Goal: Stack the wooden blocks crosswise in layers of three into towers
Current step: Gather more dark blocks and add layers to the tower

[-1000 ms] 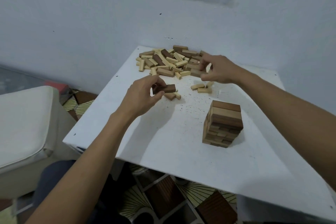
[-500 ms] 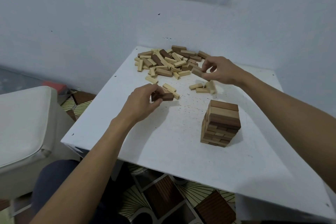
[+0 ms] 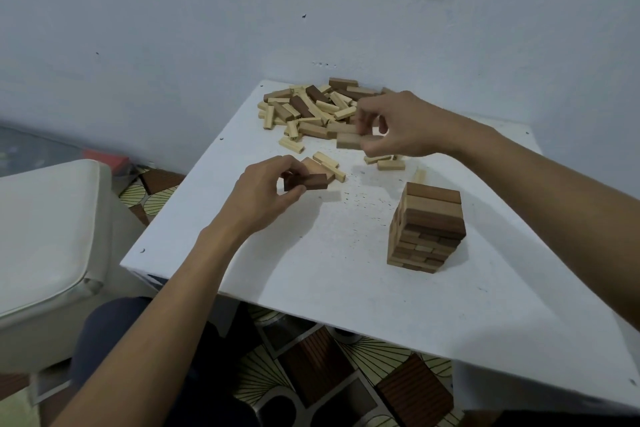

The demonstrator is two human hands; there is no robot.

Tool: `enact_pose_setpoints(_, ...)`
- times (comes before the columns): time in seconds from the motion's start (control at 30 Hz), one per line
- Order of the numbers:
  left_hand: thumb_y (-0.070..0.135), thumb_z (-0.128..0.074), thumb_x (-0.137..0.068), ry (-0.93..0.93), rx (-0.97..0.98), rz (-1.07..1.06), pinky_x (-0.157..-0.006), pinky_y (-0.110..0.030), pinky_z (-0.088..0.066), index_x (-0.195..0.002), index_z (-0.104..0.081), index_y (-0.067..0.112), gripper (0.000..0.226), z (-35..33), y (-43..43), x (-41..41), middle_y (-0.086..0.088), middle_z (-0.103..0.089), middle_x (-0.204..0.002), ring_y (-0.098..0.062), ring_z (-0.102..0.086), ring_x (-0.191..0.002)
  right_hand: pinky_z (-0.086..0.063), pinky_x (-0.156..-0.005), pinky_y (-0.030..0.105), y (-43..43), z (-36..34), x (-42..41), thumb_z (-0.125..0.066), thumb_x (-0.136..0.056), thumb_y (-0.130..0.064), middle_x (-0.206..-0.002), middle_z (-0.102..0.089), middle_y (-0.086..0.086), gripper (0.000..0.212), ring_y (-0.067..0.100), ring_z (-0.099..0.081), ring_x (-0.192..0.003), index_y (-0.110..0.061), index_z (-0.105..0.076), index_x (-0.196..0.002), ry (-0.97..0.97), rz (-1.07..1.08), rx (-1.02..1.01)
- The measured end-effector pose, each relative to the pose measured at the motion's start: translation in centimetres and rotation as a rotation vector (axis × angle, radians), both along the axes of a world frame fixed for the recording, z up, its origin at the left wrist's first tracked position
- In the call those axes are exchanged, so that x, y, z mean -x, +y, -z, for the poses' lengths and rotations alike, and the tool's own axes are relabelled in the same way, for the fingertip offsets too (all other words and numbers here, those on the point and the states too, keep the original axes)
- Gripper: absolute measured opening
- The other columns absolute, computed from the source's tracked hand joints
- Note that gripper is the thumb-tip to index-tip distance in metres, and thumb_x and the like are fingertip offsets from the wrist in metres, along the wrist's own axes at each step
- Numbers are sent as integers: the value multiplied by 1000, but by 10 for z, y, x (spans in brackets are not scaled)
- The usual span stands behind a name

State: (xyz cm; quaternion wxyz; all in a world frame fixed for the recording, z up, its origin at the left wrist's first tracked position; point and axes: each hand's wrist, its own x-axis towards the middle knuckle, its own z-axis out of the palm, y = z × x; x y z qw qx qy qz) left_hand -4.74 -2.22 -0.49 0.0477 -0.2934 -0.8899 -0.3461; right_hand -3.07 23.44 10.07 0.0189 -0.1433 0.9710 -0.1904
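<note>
While open white table (image 3: 311, 288) spreads from the tower (image 3: 427, 225) to the near edge, the left hand (image 3: 263, 198) pinches a dark block (image 3: 308, 181) left of it; the right hand (image 3: 401, 127) grips a tan block (image 3: 349, 141) beside the far pile (image 3: 311, 108).

Dim, bluish, soft light; faint shadows under arms; slight blur, wide-angle edge bending.

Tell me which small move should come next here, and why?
Probably carry the tan block, pinched in the right hand, to the tower and lay it crosswise on top. The left hand also grips a dark block, and the tower's top layer looks complete, so a new layer can begin.
</note>
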Motion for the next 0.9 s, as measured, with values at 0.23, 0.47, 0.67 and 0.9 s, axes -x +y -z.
enact_pose_setpoints(0.23, 22, -73, -88, -21, -16, -110, -84, -31, -50, -99, -68, 26, 13, -2, -34, -22, 14, -69, -91, -2, -59, -87, -39, -65, 33, -76, 7, -45, -70, -80, -27, -93, -56, -6, 23, 17, -50, -85, -26, -51, -93, 0, -158, -281)
enact_pose_setpoints(0.47, 14, -71, -87, -110, 39, -102, -86, -40, -52, -95, -72, 20, 10, 19, -55, -37, 8, -72, -93, -12, -63, -90, -36, -63, 33, -113, 75, -75, -63, -82, -24, -93, -49, -5, 21, 17, -43, -83, -24, -48, -96, -19, -128, -181)
enact_pose_setpoints(0.67, 2, -56, -93, -171, 65, -67, -96, -31, -48, -107, -73, 18, 28, 24, -66, -42, 3, -73, -107, -15, -63, -102, -41, -70, 35, -115, 109, -82, -60, -85, -20, -92, -51, -2, 20, 21, -45, -84, -16, -53, -103, -2, -23, -8)
enact_pose_setpoints(0.9, -5, -56, -91, -118, -31, -92, -98, -23, -48, -108, -73, 13, 30, 32, -66, -46, 3, -71, -109, -12, -64, -106, -40, -77, 29, -108, 126, -88, -67, -83, -20, -100, -60, -5, 21, 20, -50, -88, -18, -64, -104, 1, -10, 186)
